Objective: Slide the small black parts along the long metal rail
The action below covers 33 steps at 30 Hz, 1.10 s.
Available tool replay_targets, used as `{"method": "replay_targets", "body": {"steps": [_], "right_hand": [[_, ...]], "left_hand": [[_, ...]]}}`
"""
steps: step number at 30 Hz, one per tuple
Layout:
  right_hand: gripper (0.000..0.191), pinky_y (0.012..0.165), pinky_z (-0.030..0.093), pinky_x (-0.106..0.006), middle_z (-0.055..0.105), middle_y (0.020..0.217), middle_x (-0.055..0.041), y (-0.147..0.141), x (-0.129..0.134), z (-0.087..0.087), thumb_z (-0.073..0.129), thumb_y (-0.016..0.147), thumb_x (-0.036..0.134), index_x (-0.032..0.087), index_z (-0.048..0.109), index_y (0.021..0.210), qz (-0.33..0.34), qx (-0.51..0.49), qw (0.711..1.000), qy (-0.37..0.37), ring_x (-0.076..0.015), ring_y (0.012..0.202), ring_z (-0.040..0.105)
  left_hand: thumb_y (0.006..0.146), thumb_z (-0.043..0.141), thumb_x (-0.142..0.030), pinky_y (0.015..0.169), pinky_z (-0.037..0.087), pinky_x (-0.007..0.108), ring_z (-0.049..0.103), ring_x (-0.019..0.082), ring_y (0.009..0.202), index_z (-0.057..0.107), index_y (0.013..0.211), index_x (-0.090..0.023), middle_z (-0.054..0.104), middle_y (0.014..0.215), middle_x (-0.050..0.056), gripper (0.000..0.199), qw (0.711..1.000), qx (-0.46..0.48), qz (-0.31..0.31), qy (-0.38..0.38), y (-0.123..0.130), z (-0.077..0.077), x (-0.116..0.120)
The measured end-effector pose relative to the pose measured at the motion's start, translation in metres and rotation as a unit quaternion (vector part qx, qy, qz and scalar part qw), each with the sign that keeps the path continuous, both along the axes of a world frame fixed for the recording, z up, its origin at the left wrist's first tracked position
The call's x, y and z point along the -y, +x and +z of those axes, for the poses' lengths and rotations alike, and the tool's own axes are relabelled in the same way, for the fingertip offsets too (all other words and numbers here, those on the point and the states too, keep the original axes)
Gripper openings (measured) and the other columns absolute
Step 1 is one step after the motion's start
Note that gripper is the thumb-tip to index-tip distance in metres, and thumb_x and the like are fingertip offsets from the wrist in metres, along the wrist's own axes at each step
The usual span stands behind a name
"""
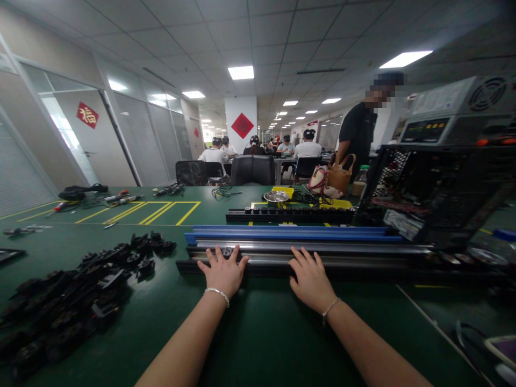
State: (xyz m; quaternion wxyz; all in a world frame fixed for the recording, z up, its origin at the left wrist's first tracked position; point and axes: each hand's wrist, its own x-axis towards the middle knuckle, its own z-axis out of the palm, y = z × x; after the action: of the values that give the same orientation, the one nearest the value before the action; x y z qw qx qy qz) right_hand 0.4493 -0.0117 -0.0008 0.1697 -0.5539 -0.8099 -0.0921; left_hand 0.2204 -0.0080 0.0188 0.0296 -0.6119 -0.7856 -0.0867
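My left hand (223,273) lies with fingers spread across the near edge of a long black-and-silver metal rail (266,262). A small round dark part (228,251) shows between its fingers, set in the rail's channel. Farther along the same rail rests my right hand (310,277), palm down, its fingers stretched over the edge. Neither hand is closed around anything. Just behind the rail runs a long blue rail (290,232), parallel to it. What lies under the palms is hidden.
Left on the green table (161,322) is a heap of black parts (72,295). An open computer case (435,193) stands at right. Behind the rails are a black strip with parts (290,214), a metal dish (276,197) and a brown bag (341,176). A person (358,126) stands beyond.
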Motion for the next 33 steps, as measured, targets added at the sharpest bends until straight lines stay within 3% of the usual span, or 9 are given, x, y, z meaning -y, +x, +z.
{"method": "replay_targets", "body": {"steps": [33], "right_hand": [[0.025, 0.105, 0.014, -0.051, 0.039, 0.139, -0.0088, -0.001, 0.001, 0.0, 0.048, 0.076, 0.022, 0.02, 0.058, 0.098, -0.001, -0.002, 1.0, -0.001, -0.0295, 0.13, 0.027]], "left_hand": [[0.079, 0.017, -0.069, 0.094, 0.017, 0.069, 0.016, 0.044, 0.131, 0.028, 0.138, -0.034, 0.023, 0.147, 0.015, 0.07, 0.999, 0.016, 0.017, -0.037, -0.014, 0.005, -0.002]]}}
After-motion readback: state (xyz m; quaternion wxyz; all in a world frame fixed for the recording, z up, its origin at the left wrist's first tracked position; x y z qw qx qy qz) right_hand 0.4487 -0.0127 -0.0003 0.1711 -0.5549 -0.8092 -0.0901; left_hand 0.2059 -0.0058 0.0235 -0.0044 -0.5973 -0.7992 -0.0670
